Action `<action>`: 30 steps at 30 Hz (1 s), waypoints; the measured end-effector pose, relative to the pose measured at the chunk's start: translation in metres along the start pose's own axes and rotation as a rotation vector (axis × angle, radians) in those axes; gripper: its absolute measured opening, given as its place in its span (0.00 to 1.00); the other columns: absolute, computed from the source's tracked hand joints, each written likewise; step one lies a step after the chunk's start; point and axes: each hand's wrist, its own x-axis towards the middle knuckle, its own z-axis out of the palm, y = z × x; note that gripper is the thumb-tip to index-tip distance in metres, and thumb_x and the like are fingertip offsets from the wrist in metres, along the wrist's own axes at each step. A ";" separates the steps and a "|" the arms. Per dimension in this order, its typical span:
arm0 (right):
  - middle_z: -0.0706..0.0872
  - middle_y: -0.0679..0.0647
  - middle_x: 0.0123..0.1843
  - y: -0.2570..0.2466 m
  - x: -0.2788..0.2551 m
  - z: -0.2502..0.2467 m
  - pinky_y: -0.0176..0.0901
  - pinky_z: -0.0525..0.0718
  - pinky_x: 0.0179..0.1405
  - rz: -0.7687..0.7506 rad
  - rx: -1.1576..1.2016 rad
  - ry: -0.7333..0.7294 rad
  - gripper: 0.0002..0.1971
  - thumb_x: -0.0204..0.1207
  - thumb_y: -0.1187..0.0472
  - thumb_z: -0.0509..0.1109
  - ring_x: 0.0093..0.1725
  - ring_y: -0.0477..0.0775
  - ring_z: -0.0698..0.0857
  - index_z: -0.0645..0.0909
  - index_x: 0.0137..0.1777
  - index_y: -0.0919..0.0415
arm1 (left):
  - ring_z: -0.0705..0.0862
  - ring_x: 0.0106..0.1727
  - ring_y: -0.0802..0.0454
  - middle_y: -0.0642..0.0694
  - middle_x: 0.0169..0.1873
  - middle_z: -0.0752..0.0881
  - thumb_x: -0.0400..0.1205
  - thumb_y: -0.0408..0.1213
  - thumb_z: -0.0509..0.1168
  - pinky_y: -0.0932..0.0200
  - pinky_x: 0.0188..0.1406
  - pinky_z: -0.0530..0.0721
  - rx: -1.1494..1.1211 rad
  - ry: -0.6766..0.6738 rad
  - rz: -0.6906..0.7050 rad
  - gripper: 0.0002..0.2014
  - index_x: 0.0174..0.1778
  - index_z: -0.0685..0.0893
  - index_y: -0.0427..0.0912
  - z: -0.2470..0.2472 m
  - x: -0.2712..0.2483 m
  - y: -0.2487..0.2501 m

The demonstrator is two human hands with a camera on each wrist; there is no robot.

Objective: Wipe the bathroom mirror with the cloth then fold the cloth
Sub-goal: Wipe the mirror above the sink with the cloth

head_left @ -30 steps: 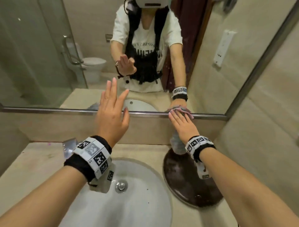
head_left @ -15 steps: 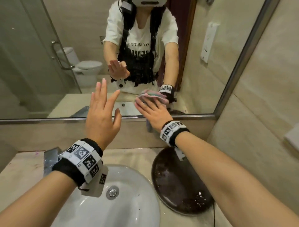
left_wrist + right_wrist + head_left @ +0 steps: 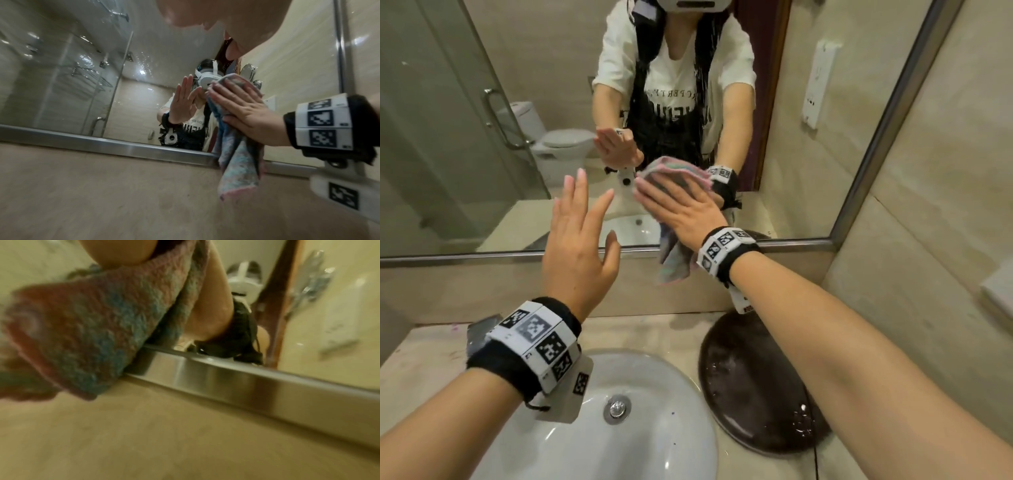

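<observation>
Bathroom mirror above a sink: right hand presses the cloth flat-fingered against the mirror's lower edge; left hand hovers beside it, open, empty

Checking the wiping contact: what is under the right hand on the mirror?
The right hand presses a pink-and-blue striped cloth flat against the framed wall mirror; its tail hangs past the metal frame. The glass beneath is covered.

We see the mirror, wall-mounted and metal-framed, its glass speckled with droplets; the cloth, a nubbly weave of pink, blue and green, lies flat against the glass at 6 o'clock; its loose tail hangs over the lower frame.
</observation>
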 end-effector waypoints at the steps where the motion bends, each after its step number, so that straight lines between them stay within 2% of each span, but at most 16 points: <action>1: 0.51 0.54 0.85 0.008 -0.011 0.004 0.52 0.23 0.75 0.080 -0.016 0.003 0.34 0.75 0.49 0.45 0.84 0.58 0.51 0.49 0.83 0.53 | 0.55 0.82 0.37 0.30 0.79 0.60 0.77 0.35 0.54 0.60 0.82 0.42 -0.008 0.002 0.005 0.26 0.73 0.71 0.36 0.002 0.003 0.003; 3: 0.30 0.49 0.83 0.021 -0.035 0.017 0.56 0.23 0.75 0.284 -0.062 0.048 0.36 0.77 0.54 0.49 0.81 0.55 0.30 0.33 0.81 0.49 | 0.55 0.82 0.37 0.30 0.79 0.60 0.77 0.34 0.55 0.56 0.82 0.44 -0.028 0.004 0.026 0.26 0.73 0.71 0.35 0.006 0.010 0.013; 4: 0.24 0.48 0.81 0.025 -0.047 0.022 0.58 0.25 0.76 0.399 -0.076 0.079 0.39 0.79 0.54 0.53 0.79 0.55 0.24 0.28 0.80 0.49 | 0.55 0.82 0.36 0.29 0.79 0.60 0.77 0.34 0.56 0.53 0.82 0.47 -0.042 0.007 0.037 0.26 0.73 0.71 0.34 0.009 0.014 0.019; 6: 0.25 0.48 0.81 0.034 -0.072 0.032 0.60 0.30 0.76 0.606 -0.072 0.115 0.37 0.82 0.48 0.50 0.77 0.54 0.21 0.25 0.78 0.51 | 0.55 0.81 0.35 0.29 0.79 0.60 0.77 0.31 0.58 0.52 0.82 0.47 -0.071 0.019 0.054 0.26 0.73 0.71 0.34 0.013 0.020 0.029; 9: 0.26 0.53 0.81 0.044 -0.107 0.040 0.58 0.30 0.77 0.851 -0.008 0.068 0.35 0.82 0.42 0.41 0.79 0.56 0.24 0.23 0.78 0.52 | 0.55 0.82 0.37 0.30 0.79 0.60 0.77 0.29 0.60 0.58 0.82 0.42 -0.104 0.031 0.074 0.26 0.73 0.71 0.34 0.019 0.023 0.038; 10: 0.32 0.58 0.83 0.045 -0.115 0.042 0.59 0.33 0.78 0.942 0.021 0.049 0.36 0.81 0.41 0.42 0.82 0.61 0.32 0.28 0.80 0.54 | 0.55 0.82 0.37 0.30 0.79 0.60 0.77 0.29 0.60 0.58 0.82 0.42 -0.114 0.028 0.082 0.26 0.73 0.71 0.34 0.021 0.022 0.040; 12: 0.52 0.68 0.83 0.041 -0.122 0.044 0.63 0.45 0.80 1.115 0.083 0.027 0.37 0.80 0.43 0.47 0.81 0.70 0.51 0.44 0.82 0.65 | 0.54 0.82 0.36 0.30 0.79 0.59 0.78 0.31 0.59 0.54 0.83 0.45 -0.125 0.012 0.090 0.25 0.74 0.71 0.35 0.025 0.020 0.041; 13: 0.55 0.71 0.82 0.038 -0.121 0.043 0.63 0.48 0.80 1.191 0.135 0.005 0.37 0.79 0.45 0.48 0.81 0.72 0.55 0.48 0.81 0.69 | 0.55 0.82 0.36 0.30 0.79 0.59 0.78 0.32 0.58 0.52 0.83 0.46 -0.127 0.006 0.088 0.25 0.74 0.71 0.35 0.027 0.018 0.041; 15: 0.51 0.73 0.81 0.031 -0.115 0.042 0.59 0.46 0.81 1.350 0.256 0.023 0.36 0.81 0.48 0.49 0.81 0.72 0.51 0.48 0.80 0.73 | 0.55 0.82 0.36 0.30 0.79 0.59 0.78 0.31 0.59 0.51 0.82 0.48 -0.130 0.003 0.078 0.25 0.73 0.71 0.35 0.031 0.014 0.040; 18: 0.45 0.75 0.81 0.021 -0.098 0.041 0.54 0.42 0.82 1.511 0.424 0.154 0.36 0.83 0.54 0.56 0.82 0.70 0.45 0.44 0.79 0.77 | 0.54 0.82 0.36 0.30 0.80 0.59 0.78 0.30 0.60 0.55 0.82 0.45 -0.138 0.002 0.059 0.25 0.73 0.71 0.35 0.035 0.011 0.038; 21: 0.46 0.76 0.81 -0.003 -0.076 0.038 0.54 0.41 0.82 1.481 0.435 0.146 0.35 0.83 0.53 0.53 0.82 0.70 0.46 0.45 0.79 0.78 | 0.54 0.82 0.36 0.30 0.80 0.58 0.78 0.31 0.59 0.59 0.82 0.42 -0.147 -0.002 0.046 0.25 0.73 0.72 0.35 0.039 0.011 0.040; 23: 0.54 0.77 0.80 -0.027 -0.061 0.035 0.54 0.46 0.81 1.383 0.429 0.112 0.34 0.81 0.52 0.49 0.81 0.72 0.54 0.52 0.79 0.78 | 0.54 0.82 0.35 0.29 0.80 0.58 0.77 0.30 0.60 0.59 0.82 0.42 -0.155 -0.007 0.045 0.25 0.72 0.72 0.35 0.040 0.011 0.044; 25: 0.61 0.78 0.77 -0.052 -0.049 0.041 0.56 0.50 0.80 1.223 0.376 0.079 0.33 0.77 0.54 0.49 0.78 0.73 0.62 0.56 0.77 0.78 | 0.53 0.82 0.34 0.28 0.80 0.57 0.76 0.29 0.61 0.55 0.82 0.44 -0.149 -0.003 0.058 0.25 0.72 0.72 0.35 0.040 0.014 0.048; 27: 0.59 0.76 0.78 -0.068 -0.045 0.058 0.59 0.43 0.81 1.045 0.274 0.053 0.33 0.76 0.57 0.49 0.78 0.74 0.59 0.51 0.78 0.75 | 0.53 0.82 0.33 0.27 0.79 0.57 0.76 0.28 0.63 0.51 0.82 0.46 -0.145 0.003 0.077 0.26 0.72 0.72 0.35 0.039 0.016 0.049; 30: 0.48 0.71 0.80 -0.063 -0.053 0.063 0.58 0.34 0.79 0.922 0.136 -0.004 0.34 0.77 0.57 0.53 0.80 0.73 0.48 0.46 0.79 0.72 | 0.53 0.82 0.32 0.26 0.79 0.56 0.76 0.27 0.63 0.51 0.82 0.45 -0.140 0.022 0.092 0.26 0.72 0.72 0.35 0.037 0.019 0.044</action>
